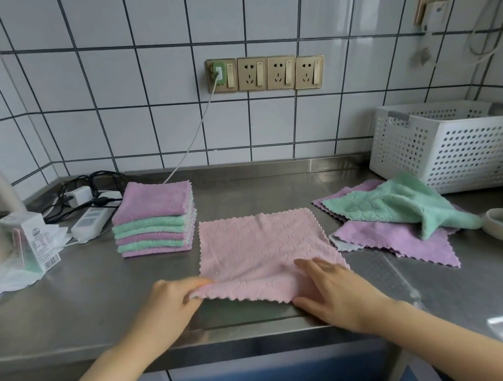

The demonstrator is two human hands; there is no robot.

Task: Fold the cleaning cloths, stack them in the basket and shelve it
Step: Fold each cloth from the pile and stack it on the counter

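Pink cloth point(259, 251) lies spread flat at centre of the steel tabletop point(69, 302), near edge just lifted and slightly rolled. Left hand point(174, 297) pinches the lower-left corner between thumb and fingers, grip closed on the fabric; right hand point(332, 290) holds the lower-right corner, fingers lying mostly flat on top with the thumb seeming tucked under the edge, so a loose pinch on the cloth rather than a tight one. Cloth looks thin, fluffy microfibre: very light, fully limp, no stiffness, will sag and crease wherever unsupported, scalloped edges give an easy bite. Not slippery, not fragile, though it may slide on the smooth steel if dragged. Best hold looks like the two near corners as now, carried up and over to meet the far corners, then smoothed with flat palms. Folded stack point(154, 219) of purple and green cloths sits left of centre, just beside the pink one; it is soft and could topple or splay if lifted from one side, so it probably wants both hands under and around it. Unfolded pile point(401, 208), green over purple, lies at right of frame, well short of done. White perforated basket point(457, 150) stands at upper right against the tiled wall; I cannot see into it.
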